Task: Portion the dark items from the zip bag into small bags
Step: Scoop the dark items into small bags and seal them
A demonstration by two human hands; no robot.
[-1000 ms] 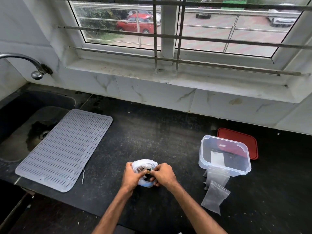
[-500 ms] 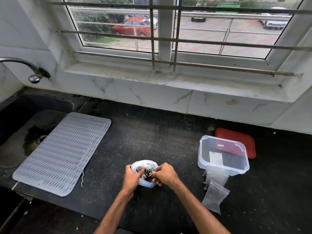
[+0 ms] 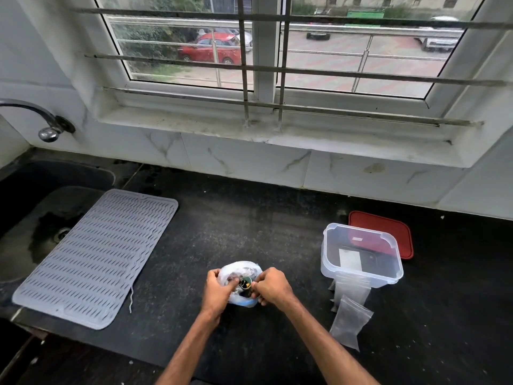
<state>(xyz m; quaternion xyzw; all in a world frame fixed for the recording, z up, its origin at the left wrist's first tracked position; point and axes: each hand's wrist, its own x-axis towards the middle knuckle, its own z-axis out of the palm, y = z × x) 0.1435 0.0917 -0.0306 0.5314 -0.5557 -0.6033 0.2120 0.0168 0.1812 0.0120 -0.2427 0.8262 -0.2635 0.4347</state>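
Observation:
A crumpled clear zip bag (image 3: pixel 241 269) with a blue strip along its edge sits on the black counter near the front, dark items showing in its mouth. My left hand (image 3: pixel 218 290) grips its left side, fingers curled over the rim. My right hand (image 3: pixel 272 286) pinches the right side of the opening. Several small clear bags (image 3: pixel 350 319) lie flat to the right, partly tucked under a clear plastic container (image 3: pixel 361 276).
A red lid (image 3: pixel 399 232) lies behind the container. A grey ribbed mat (image 3: pixel 97 254) covers part of the black sink (image 3: pixel 33 218) at left, under a tap (image 3: pixel 48 132). Beyond the counter stand a marble wall and a barred window.
Both hands have stayed on the zip bag, working at its opening with small finger movements. The view has tilted slightly upward.

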